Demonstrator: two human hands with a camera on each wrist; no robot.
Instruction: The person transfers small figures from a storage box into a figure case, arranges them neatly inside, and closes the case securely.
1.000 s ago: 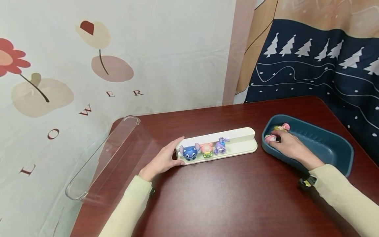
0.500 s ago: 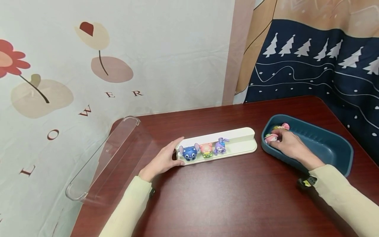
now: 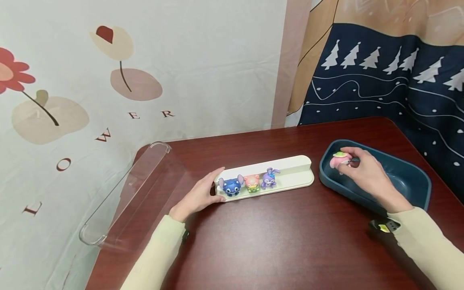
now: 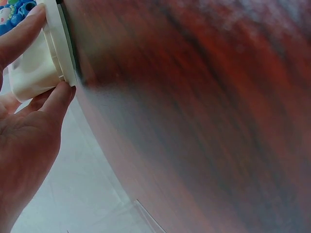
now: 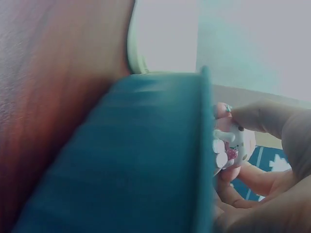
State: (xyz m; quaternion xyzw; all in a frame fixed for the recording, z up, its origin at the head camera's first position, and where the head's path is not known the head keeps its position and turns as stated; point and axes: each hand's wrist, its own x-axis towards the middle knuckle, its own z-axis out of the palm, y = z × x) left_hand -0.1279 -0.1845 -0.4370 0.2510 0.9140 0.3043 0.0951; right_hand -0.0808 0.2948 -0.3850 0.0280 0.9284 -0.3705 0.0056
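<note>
My left hand (image 3: 198,198) holds the left end of a cream display base (image 3: 295,181), thumb in front and fingers behind; the left wrist view shows the grip close up. Along the base stand a blue big-eared figurine (image 3: 232,186), a pink-orange figurine (image 3: 252,183) and a purple rabbit-eared figurine (image 3: 269,178). My right hand (image 3: 367,173) pinches a pink figurine (image 3: 338,160) with a green top, over the left part of a dark teal bin (image 3: 409,167). In the right wrist view, the bin wall (image 5: 146,155) covers part of this figurine (image 5: 238,145).
A clear plastic cover (image 3: 125,195) leans at the left end of the dark red-brown table (image 3: 253,241). Printed cloth (image 3: 217,72) hangs behind the table, and a navy cloth with white trees (image 3: 380,88) hangs at the right.
My right hand has lifted the pink figurine from the bin's left end, moving up and slightly right. The other figurine there is now out of sight. My left hand and the base stay put.
</note>
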